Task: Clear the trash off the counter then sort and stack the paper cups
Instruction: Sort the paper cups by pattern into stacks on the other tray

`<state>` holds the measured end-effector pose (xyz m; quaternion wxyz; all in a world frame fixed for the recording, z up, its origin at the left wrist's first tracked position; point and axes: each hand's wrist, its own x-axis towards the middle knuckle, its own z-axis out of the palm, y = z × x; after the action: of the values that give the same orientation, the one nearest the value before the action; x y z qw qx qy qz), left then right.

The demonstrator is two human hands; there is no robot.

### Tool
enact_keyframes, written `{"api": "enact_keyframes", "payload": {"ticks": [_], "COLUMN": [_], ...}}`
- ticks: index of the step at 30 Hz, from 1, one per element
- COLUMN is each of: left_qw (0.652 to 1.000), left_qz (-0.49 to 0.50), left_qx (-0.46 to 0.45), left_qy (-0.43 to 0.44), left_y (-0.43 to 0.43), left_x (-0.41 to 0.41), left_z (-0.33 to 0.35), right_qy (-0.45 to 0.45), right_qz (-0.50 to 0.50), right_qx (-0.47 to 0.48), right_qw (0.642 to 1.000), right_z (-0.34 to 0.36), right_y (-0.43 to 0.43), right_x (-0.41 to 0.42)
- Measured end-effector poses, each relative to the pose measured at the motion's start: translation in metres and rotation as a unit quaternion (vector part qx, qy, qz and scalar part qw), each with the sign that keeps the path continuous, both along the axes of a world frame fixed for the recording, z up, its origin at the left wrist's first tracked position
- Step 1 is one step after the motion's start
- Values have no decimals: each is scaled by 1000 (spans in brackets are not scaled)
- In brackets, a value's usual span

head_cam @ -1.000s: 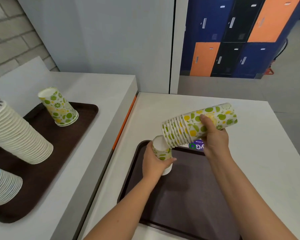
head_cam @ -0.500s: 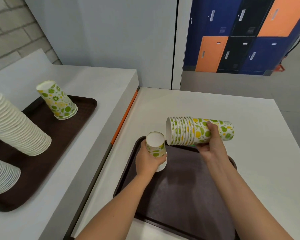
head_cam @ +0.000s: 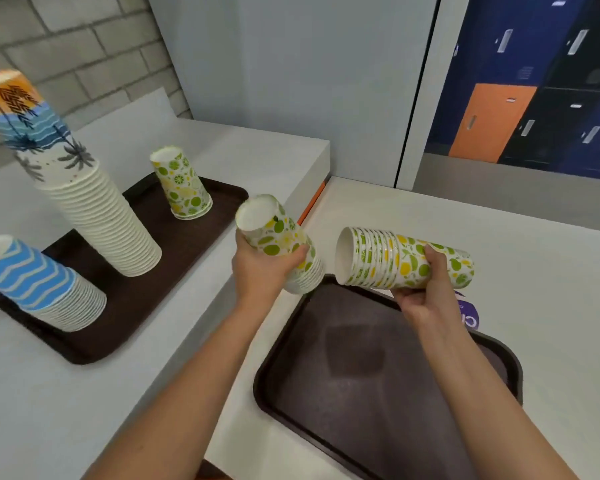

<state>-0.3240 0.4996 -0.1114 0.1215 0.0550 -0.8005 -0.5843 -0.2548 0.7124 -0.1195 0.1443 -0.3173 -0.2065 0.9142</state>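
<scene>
My left hand grips a short stack of lime-and-lemon print paper cups, bottoms up and tilted, above the gap between the two counters. My right hand holds a longer stack of the same fruit-print cups lying sideways, its open mouth facing left toward the other stack. Both stacks hang over the far left corner of a dark brown tray on the right counter. A single upturned fruit-print cup stands on the left tray.
On the left tray also stand a tall stack of white cups topped by a palm-tree print cup and a short stack with blue wave print. A purple sticker lies behind the right tray. Walls and lockers rise beyond the counters.
My left hand has lifted its cups off the right tray and carried them up and left toward the left counter. The right hand's stack stays level. The camera has turned left.
</scene>
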Motion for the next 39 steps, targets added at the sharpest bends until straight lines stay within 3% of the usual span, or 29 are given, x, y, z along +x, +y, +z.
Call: {"api": "enact_keyframes", "payload": {"ticks": [8, 13, 22, 29, 35, 39], "left_qw": [982, 971, 954, 975, 984, 984], "left_qz": [97, 131, 182, 168, 152, 143], "left_qx": [-48, -121, -220, -143, -93, -108], "left_qy": [153, 157, 87, -23, 10, 15], "left_y": [-74, -99, -121, -139, -140, -131], "left_x": [-82, -142, -201, -207, -197, -168], "left_z": [136, 170, 123, 58, 44, 42], "right_qy": [37, 55, 82, 126, 178, 185], "right_qz": [75, 87, 97, 86, 95, 134], "right_qx": [7, 23, 92, 185, 293, 408], "right_qw": [996, 994, 988, 971, 935, 884], "right_z": [27, 56, 97, 130, 154, 163], "right_y": [-58, -94, -142, -181, -219, -241], "right_x": [-68, -124, -205, -244, -269, -283]}}
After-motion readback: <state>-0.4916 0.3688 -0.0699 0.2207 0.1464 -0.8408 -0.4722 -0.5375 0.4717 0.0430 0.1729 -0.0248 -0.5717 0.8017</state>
